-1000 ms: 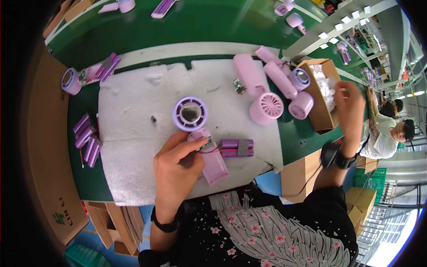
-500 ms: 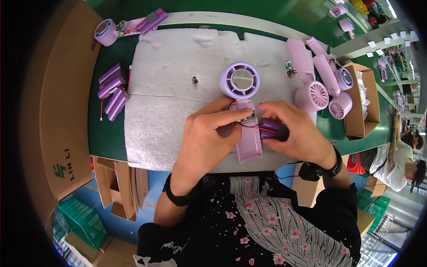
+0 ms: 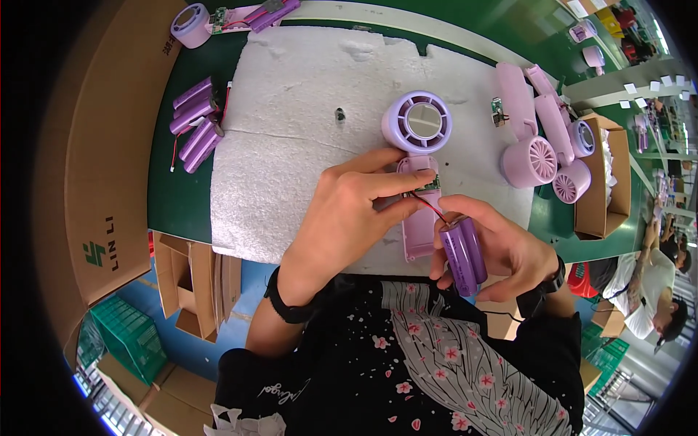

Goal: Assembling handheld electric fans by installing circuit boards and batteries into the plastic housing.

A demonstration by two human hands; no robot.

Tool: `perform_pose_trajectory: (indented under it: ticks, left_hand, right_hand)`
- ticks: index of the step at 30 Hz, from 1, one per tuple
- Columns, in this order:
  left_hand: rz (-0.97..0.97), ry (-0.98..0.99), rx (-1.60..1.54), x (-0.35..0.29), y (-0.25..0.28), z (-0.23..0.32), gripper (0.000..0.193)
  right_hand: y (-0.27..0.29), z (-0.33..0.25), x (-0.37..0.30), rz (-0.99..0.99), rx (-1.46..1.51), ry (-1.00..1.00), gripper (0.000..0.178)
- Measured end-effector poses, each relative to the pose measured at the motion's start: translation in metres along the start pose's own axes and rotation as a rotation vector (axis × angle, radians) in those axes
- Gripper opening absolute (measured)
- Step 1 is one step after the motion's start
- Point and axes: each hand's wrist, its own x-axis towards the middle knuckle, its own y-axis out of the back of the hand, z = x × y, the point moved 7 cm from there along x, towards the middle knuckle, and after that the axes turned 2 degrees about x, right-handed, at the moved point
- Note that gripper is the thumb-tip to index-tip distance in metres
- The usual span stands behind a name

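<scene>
On the green desk (image 3: 182, 207), a white foam sheet (image 3: 291, 94) carries the pink handle shell (image 3: 416, 236), open side up below the lilac fan head (image 3: 424, 121). The right hand (image 3: 512, 251) clamps its fingers around the purple battery pack (image 3: 463, 258), just beside the shell. The left hand (image 3: 345, 200) meets the circuit board (image 3: 432, 183); whether its fingers grip, I cannot tell. Best keep the board steady and the red wire (image 3: 430, 206) slack. Half a second ago the pack lay crosswise; now it points toward the person.
</scene>
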Motion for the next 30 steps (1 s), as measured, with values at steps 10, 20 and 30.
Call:
perform_pose_trajectory:
  ticks: [10,20,30]
  left_hand:
    - [-0.025,-0.056,0.078,-0.001,0.0,0.011,0.039]
    - [-0.022,-0.116,0.073,-0.003,-0.002,0.01,0.038]
    - [0.021,-0.159,0.063,-0.002,-0.001,0.009,0.036]
  right_hand:
    - [-0.015,-0.044,0.004,0.054,-1.097,0.367,0.078]
    - [-0.025,-0.032,0.012,0.079,-1.415,0.446,0.077]
    - [-0.023,-0.024,0.014,0.133,-1.441,0.452,0.075]
